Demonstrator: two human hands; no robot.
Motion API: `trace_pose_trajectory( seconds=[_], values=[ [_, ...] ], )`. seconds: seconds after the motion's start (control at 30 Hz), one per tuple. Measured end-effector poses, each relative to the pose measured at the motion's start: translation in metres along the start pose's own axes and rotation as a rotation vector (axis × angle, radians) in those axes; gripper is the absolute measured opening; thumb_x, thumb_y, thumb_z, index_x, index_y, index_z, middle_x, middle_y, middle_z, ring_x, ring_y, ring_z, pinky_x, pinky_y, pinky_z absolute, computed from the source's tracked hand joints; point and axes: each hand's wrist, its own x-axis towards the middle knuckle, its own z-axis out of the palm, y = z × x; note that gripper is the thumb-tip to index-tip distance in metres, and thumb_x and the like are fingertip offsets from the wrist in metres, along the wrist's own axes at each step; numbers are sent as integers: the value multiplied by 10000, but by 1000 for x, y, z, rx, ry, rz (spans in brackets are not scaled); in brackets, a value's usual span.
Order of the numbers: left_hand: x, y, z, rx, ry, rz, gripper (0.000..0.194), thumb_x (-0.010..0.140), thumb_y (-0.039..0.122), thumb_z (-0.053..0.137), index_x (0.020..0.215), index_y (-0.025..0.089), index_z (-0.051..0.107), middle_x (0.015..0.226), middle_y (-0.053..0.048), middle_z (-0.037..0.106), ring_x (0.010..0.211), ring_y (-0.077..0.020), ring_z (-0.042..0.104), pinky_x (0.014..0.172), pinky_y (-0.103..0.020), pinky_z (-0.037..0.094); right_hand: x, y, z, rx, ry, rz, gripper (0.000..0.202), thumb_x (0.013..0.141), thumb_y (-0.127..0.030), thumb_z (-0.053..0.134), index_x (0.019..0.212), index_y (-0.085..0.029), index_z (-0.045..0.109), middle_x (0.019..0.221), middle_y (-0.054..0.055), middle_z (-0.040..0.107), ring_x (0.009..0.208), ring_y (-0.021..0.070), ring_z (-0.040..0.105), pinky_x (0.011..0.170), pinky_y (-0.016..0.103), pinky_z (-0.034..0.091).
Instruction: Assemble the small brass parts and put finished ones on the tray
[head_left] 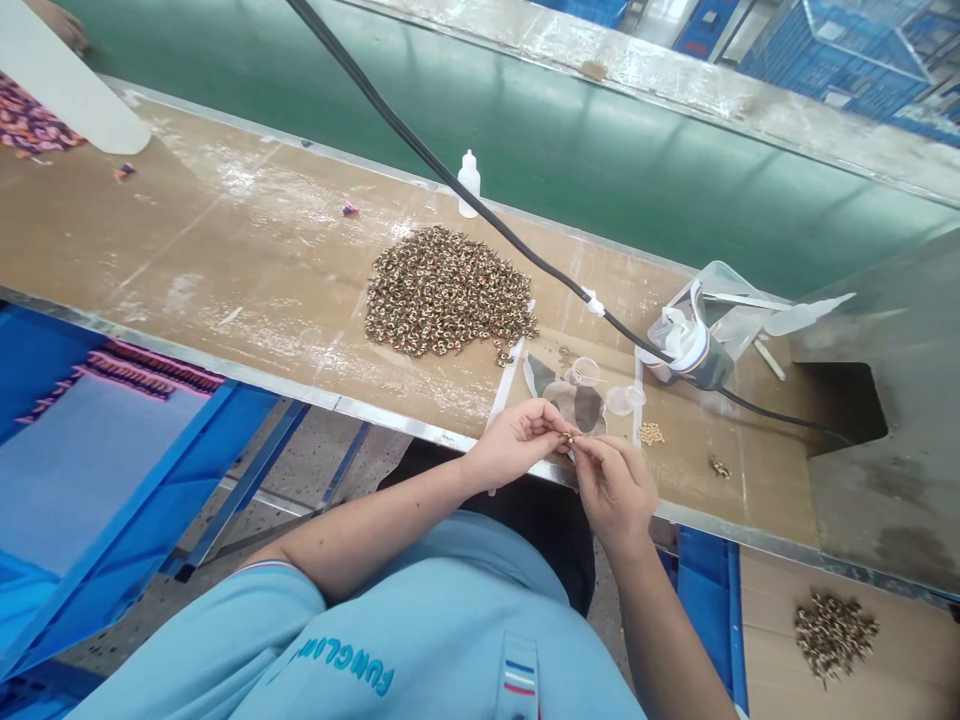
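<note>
Near the table's front edge, my left hand (517,440) and my right hand (616,488) meet at the fingertips. Between them they pinch a tiny gold-coloured piece (568,438), whose details are too small to make out. Just beyond my hands lie a dark and grey patch of material (581,403) and small clear round cups (624,400). A large pile of small brown and gold pieces (446,290) sits ahead and to the left. To the right of my right hand is a little heap of beige bits (650,433).
A white bottle (469,185) stands at the table's back edge. A black cable (450,180) crosses above the table to a clear bin (720,290). Another pile (835,635) lies lower right. Someone's hand shows top left.
</note>
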Motion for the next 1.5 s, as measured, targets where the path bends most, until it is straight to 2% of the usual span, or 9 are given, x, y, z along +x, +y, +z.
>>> trace_pose_trajectory(
  seconds=[0.17, 0.4, 0.7, 0.87, 1.0, 1.17, 1.33, 1.5],
  values=[
    [0, 0, 0, -21, -9, 14, 220, 707, 274, 721, 749, 129, 562, 777, -25, 673, 724, -84, 632, 752, -239, 517, -1, 1, 0, 6, 8, -20, 180, 823, -116, 602, 963, -226, 628, 865, 22, 667, 795, 121, 638, 716, 234, 526],
    [-2, 0, 1, 17, -22, 10, 202, 697, 253, 732, 782, 125, 600, 748, -5, 654, 712, -76, 625, 762, -235, 515, -4, 3, 2, 49, 20, 81, 129, 822, -140, 610, 918, -225, 625, 843, 12, 648, 770, 112, 628, 685, 220, 525],
    [-1, -3, 0, 53, 5, 11, 223, 678, 289, 737, 764, 126, 612, 752, -22, 671, 743, -111, 647, 789, -278, 534, -6, 5, 5, 65, 24, 103, 126, 824, -152, 601, 922, -227, 631, 839, 18, 652, 776, 121, 628, 694, 229, 521],
    [-8, 10, 4, 253, 38, -10, 251, 662, 366, 732, 742, 141, 654, 761, -43, 696, 754, -158, 660, 792, -311, 555, -8, -3, 3, 87, -44, 181, 126, 870, -206, 523, 931, -223, 632, 855, 39, 663, 798, 125, 635, 700, 232, 529],
    [-9, 11, -3, 404, 61, -45, 314, 638, 441, 740, 781, 168, 681, 842, -64, 724, 809, -212, 678, 824, -349, 564, -7, -8, 2, 111, -105, 222, 186, 899, -264, 462, 923, -197, 634, 867, 51, 674, 844, 115, 636, 736, 205, 517],
    [-6, 11, -4, 496, 75, -120, 362, 603, 468, 766, 818, 198, 657, 860, -39, 726, 805, -208, 687, 798, -305, 572, -4, -7, 0, 91, -142, 335, 210, 890, -317, 439, 883, -211, 620, 880, 30, 674, 777, 91, 626, 683, 185, 500],
    [-12, 21, 7, 568, 85, -124, 406, 610, 523, 742, 829, 197, 640, 885, -51, 726, 879, -227, 683, 867, -331, 550, -11, 10, -13, 2, -58, 424, 183, 869, -297, 463, 863, -221, 629, 810, 12, 674, 762, 108, 620, 665, 207, 473],
    [-11, 25, 8, 576, 77, -124, 425, 627, 548, 722, 842, 195, 625, 881, -61, 730, 892, -228, 687, 897, -347, 537, -22, 45, -35, -161, 52, 664, 160, 849, -284, 488, 872, -219, 632, 827, 24, 663, 764, 129, 610, 664, 234, 459]
  ],
)
